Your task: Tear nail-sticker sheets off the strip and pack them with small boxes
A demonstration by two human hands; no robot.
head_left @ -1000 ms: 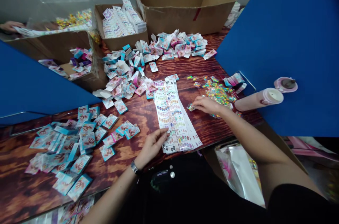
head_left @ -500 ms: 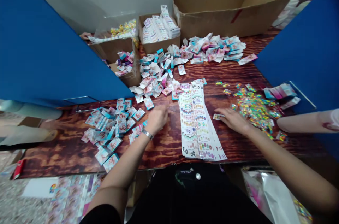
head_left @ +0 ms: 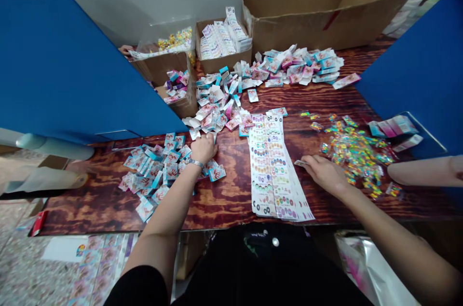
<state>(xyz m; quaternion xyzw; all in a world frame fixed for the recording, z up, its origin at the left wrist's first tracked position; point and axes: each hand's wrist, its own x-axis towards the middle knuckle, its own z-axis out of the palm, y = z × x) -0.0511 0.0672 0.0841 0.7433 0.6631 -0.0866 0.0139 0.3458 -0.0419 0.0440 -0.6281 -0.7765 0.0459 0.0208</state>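
Note:
My left hand (head_left: 203, 148) is closed at the edge of the loose boxes, its fingers on a small printed box (head_left: 214, 137) that is mostly hidden. Beneath and beside that wrist lies a pile of small blue-and-white boxes (head_left: 170, 166) printed with a red hand. My right hand (head_left: 325, 174) pinches a small folded paper piece (head_left: 300, 163) just above the table. Between the hands lie long sticker strips (head_left: 267, 166) with rows of coloured ovals. To the right of my right hand is a heap of small clear packets (head_left: 356, 151) with bright contents.
Open-flapped boxes (head_left: 217, 108) are strewn along the back. Behind stand a large carton (head_left: 333, 28), a smaller carton of strips (head_left: 226, 62) and another carton (head_left: 186, 103). Blue panels (head_left: 90, 64) flank the table (head_left: 231, 200). Another person's hand (head_left: 125, 49) shows behind the left panel.
My left hand has moved left and slightly away from me, onto a small box. The right hand still pinches its paper piece, now more tilted. The whole view has shifted slightly.

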